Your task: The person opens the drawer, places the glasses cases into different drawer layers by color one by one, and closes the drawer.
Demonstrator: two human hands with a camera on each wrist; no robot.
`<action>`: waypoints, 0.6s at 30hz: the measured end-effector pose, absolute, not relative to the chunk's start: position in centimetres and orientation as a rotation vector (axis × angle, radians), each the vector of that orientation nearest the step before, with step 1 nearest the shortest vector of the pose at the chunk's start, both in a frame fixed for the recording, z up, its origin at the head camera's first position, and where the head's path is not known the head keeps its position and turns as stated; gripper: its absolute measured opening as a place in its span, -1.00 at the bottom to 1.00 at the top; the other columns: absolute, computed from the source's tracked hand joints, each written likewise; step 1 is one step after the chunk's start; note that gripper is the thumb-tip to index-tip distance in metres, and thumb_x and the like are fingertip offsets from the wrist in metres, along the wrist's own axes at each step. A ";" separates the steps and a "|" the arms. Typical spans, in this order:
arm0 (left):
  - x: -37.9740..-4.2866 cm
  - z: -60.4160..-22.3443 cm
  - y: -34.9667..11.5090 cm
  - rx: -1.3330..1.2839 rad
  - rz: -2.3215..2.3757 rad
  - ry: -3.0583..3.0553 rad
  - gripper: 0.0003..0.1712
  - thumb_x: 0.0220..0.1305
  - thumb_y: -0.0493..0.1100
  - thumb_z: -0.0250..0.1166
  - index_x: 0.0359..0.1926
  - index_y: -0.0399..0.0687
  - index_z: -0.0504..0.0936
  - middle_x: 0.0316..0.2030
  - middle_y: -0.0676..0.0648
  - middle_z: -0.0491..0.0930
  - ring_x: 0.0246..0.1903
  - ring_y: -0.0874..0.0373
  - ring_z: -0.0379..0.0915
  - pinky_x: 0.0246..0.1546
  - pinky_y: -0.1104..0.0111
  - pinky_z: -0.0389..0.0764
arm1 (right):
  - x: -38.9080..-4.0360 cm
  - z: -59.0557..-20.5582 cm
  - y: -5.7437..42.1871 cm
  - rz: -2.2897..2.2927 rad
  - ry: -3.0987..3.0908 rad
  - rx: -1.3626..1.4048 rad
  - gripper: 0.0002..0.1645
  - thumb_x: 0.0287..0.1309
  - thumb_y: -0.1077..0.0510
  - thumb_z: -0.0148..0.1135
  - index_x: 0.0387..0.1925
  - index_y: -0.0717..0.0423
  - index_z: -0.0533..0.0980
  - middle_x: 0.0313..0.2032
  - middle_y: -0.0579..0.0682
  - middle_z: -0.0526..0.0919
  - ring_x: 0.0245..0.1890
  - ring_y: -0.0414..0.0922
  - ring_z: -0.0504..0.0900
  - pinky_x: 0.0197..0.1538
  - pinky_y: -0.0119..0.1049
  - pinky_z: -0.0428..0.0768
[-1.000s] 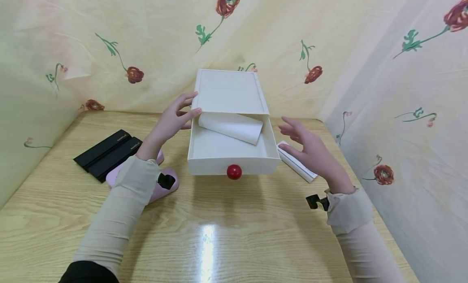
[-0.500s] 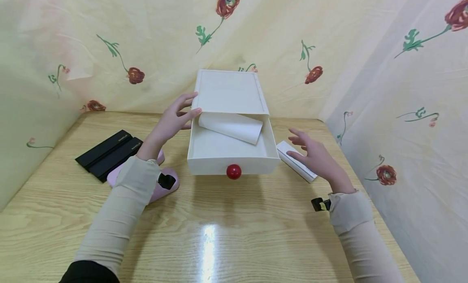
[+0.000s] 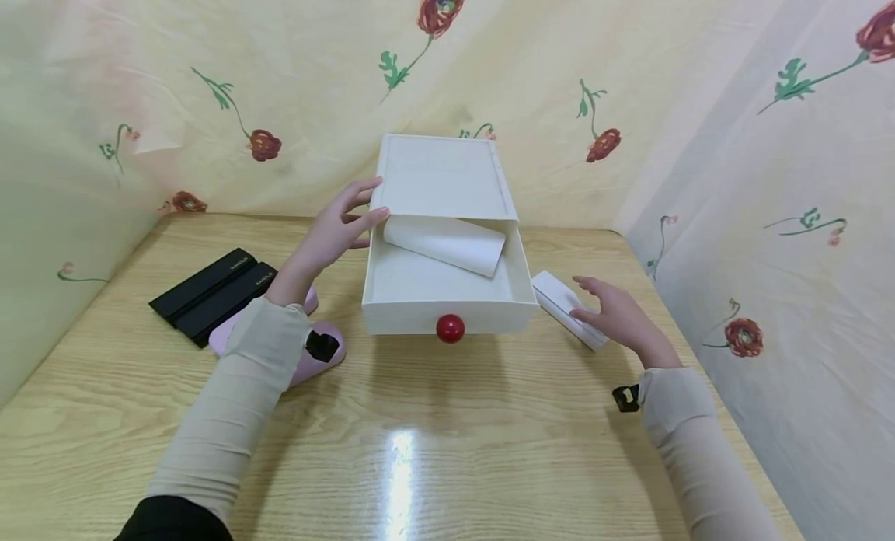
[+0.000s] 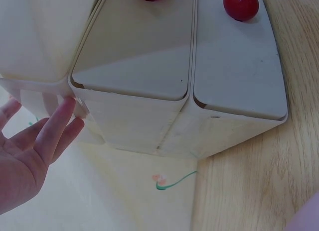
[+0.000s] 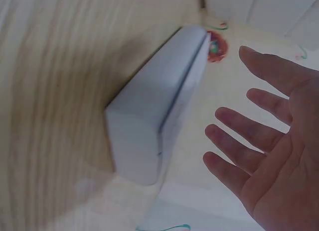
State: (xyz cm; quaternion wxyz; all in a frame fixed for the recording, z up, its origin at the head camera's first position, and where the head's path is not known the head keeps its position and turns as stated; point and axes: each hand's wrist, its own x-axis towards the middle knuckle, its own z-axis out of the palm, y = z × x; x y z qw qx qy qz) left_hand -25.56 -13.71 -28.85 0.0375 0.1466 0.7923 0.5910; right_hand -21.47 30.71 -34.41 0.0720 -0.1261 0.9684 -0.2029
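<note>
A small white drawer cabinet [image 3: 444, 174] stands at the back middle, its top drawer [image 3: 402, 317] pulled out, with a red knob. Inside that drawer lies a smooth white piece with a curved surface [image 3: 444, 246], partly under the cabinet's top. My left hand [image 3: 329, 232] rests with spread fingers on the cabinet's upper left side; the left wrist view shows its fingertips at the wall. At the right, a long white case [image 3: 555, 296] with a folded flap lies on the table. My right hand [image 5: 281, 151] hovers beside it, fingers extended and apart from it.
Two black flat cases [image 3: 213, 292] with small lettering lie at the left, overlapping pale purple pieces [image 3: 318, 354] partly hidden by my left arm. Lower closed drawers [image 4: 239, 66] sit under the pulled one. Flowered cloth [image 3: 315, 82] hangs behind and at the sides of the wooden table [image 3: 454, 448].
My right hand has moved right and down, away from the drawer and to the white case, which shows more now. The left hand has stayed on the cabinet; the view has shifted slightly.
</note>
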 end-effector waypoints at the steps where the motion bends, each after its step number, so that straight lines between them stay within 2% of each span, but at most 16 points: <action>1: -25.6 -28.8 -13.7 0.450 1.816 2.431 -0.30 0.35 0.12 0.18 0.45 0.31 0.17 0.43 -0.10 0.19 0.24 -0.16 0.38 0.10 -0.04 0.57 | -21.6 -34.7 31.0 -0.593 2.909 -0.374 -0.21 0.25 0.13 0.23 0.38 0.37 0.16 0.32 0.44 0.27 0.27 0.40 0.31 0.29 0.29 0.30; 5: -25.5 -28.8 -13.7 0.452 1.813 2.429 -0.30 0.35 0.12 0.18 0.45 0.31 0.17 0.43 -0.10 0.19 0.24 -0.15 0.39 0.10 -0.02 0.58 | -22.0 -36.1 31.6 -0.536 2.895 -0.356 -0.18 0.24 0.10 0.25 0.38 0.38 0.16 0.33 0.45 0.26 0.27 0.41 0.29 0.29 0.30 0.30; 10: -25.5 -28.9 -13.9 0.449 1.804 2.433 -0.29 0.35 0.12 0.18 0.45 0.31 0.16 0.44 -0.10 0.18 0.25 -0.16 0.37 0.11 -0.03 0.57 | -22.2 -37.4 31.7 -0.514 2.906 -0.377 -0.20 0.20 0.12 0.27 0.34 0.41 0.21 0.25 0.47 0.35 0.21 0.37 0.39 0.21 0.27 0.38; 18: -25.6 -28.9 -13.8 0.432 1.828 2.415 -0.30 0.35 0.13 0.19 0.45 0.33 0.17 0.44 -0.11 0.18 0.25 -0.14 0.37 0.12 -0.02 0.57 | -22.1 -38.0 31.3 -0.459 2.938 -0.335 -0.23 0.16 0.14 0.30 0.33 0.36 0.26 0.19 0.48 0.39 0.17 0.37 0.39 0.20 0.30 0.37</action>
